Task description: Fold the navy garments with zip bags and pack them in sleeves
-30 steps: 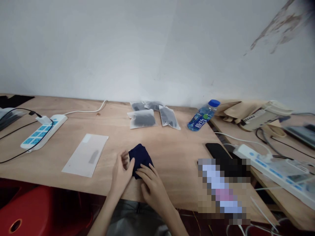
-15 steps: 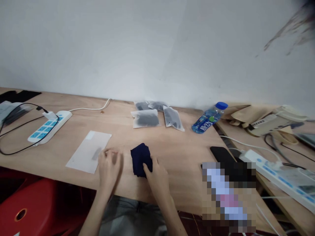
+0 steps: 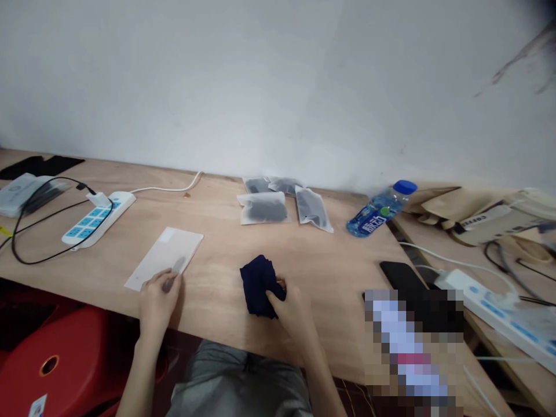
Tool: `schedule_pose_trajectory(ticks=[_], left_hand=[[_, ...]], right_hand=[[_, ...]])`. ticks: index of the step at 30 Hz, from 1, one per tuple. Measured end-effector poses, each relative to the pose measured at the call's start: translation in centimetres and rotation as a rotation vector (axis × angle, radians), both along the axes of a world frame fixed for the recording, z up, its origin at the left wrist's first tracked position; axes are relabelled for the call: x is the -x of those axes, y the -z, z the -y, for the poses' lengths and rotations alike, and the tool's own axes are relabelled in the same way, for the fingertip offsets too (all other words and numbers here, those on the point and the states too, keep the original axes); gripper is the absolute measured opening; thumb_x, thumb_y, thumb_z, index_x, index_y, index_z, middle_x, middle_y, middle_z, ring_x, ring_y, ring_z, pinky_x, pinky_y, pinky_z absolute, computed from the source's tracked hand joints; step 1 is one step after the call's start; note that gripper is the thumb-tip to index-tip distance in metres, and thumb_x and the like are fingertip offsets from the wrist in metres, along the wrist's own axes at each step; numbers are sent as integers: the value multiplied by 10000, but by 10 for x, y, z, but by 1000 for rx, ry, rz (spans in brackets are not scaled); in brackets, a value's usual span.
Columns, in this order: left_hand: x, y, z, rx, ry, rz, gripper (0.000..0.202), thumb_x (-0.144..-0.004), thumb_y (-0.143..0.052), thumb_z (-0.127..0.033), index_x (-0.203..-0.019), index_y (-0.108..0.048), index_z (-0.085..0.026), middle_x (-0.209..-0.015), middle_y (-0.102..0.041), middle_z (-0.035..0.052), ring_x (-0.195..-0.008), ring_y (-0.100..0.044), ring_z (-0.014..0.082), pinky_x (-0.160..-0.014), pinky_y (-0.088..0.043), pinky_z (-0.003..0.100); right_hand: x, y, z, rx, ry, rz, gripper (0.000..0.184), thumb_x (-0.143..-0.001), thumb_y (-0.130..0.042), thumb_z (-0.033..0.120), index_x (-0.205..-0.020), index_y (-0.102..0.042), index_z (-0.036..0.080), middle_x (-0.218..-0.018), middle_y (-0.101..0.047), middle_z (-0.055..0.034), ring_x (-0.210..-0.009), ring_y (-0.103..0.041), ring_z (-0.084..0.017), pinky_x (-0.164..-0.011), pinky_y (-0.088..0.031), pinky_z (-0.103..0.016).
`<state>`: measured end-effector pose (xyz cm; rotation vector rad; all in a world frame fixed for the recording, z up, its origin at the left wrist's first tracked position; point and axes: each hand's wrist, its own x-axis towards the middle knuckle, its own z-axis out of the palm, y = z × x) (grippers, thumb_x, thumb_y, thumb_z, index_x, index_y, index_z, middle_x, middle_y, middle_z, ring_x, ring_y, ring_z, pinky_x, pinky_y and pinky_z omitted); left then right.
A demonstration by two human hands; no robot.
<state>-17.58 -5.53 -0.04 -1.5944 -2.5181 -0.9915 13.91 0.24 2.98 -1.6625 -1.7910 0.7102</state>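
Note:
A folded navy-blue cloth (image 3: 259, 284) lies on the wooden table in front of me. My right hand (image 3: 292, 298) grips its right edge, thumb on top and fingers curled at the side. To the left rests a flat frosted plastic bag (image 3: 163, 255) with a small white label near its far end. The fingers of my left hand (image 3: 160, 295) are closed on the bag's near right edge and cover that corner.
Several filled frosted bags (image 3: 263, 208) lie near the wall. A blue-capped bottle (image 3: 382, 208) leans at the right. Power strips stand at left (image 3: 99, 220) and right (image 3: 495, 313), with cables. A black phone-like slab (image 3: 403, 284) and a red stool (image 3: 65, 353) are nearby.
My left hand has moved left and down from beside the bag and closed on its near edge. My right hand still holds the cloth. The view has shifted slightly.

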Motion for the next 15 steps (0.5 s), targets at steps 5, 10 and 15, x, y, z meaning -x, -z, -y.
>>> schedule_pose_trajectory(ticks=[5,10,15], left_hand=[[-1,-4,-7,22,-36,-18,343,-834,-565,-480,-900,-737,-190,-1044,-703,103,-968,-643,276,-926,-469,413],[-5,-4,-8,19,-48,-50,312,-869,-525,-425,-894,-726,-188,-1031,-700,109,-970,-630,280,-911,-467,415],[-6,-4,-2,58,5,-107,261,-892,-452,-291,-964,-682,-191,-1039,-708,92,-975,-619,281,-880,-468,399]], right_hand=[[-4,0,4,6,-14,-36,247,-794,-585,220,-1032,-652,199,-953,-738,-89,-869,-697,-256,-710,-508,-342],[-5,-2,6,-14,-32,-57,232,-796,-588,217,-1015,-663,206,-903,-736,-76,-814,-696,-241,-664,-503,-317],[-5,-5,5,28,-28,-11,252,-803,-581,220,-1041,-662,193,-966,-743,-99,-865,-706,-267,-690,-516,-342]])
